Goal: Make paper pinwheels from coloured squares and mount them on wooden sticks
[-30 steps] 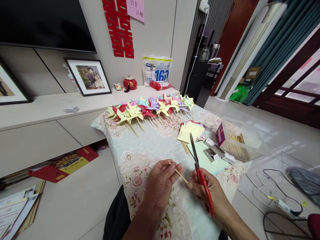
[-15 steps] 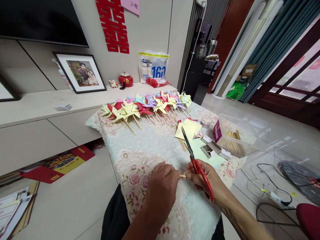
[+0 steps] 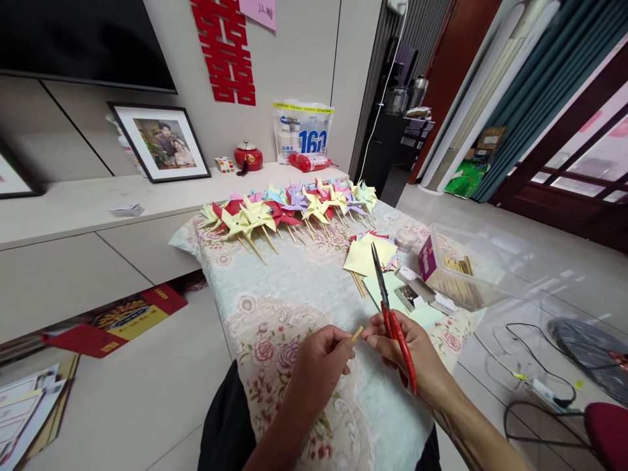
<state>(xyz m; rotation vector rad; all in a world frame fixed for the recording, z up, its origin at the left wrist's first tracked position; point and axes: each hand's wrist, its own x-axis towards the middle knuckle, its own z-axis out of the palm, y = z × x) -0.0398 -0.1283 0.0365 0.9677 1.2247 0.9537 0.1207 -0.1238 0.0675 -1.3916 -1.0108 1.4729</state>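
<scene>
My left hand pinches a short piece of wooden stick between thumb and fingertips; most of it is hidden in the hand. Scissors with red handles lie in my right hand, blades pointing up and away, closed together. The right fingertips are close to the exposed end of the stick. Beyond the blades is a stack of square paper sheets, pale yellow on top, with several wooden sticks beside it. Paper pinwheels on sticks are laid in rows along the table's far side.
On the table's right stand a clear plastic box of sticks, a small open box of metal pins and a round clear container. A floral cloth covers the table. Behind is a white cabinet with a framed photo.
The left hand has turned, so the stick end now tilts upward. My right fingertips have come off it, and the scissors have swung a little to the right.
</scene>
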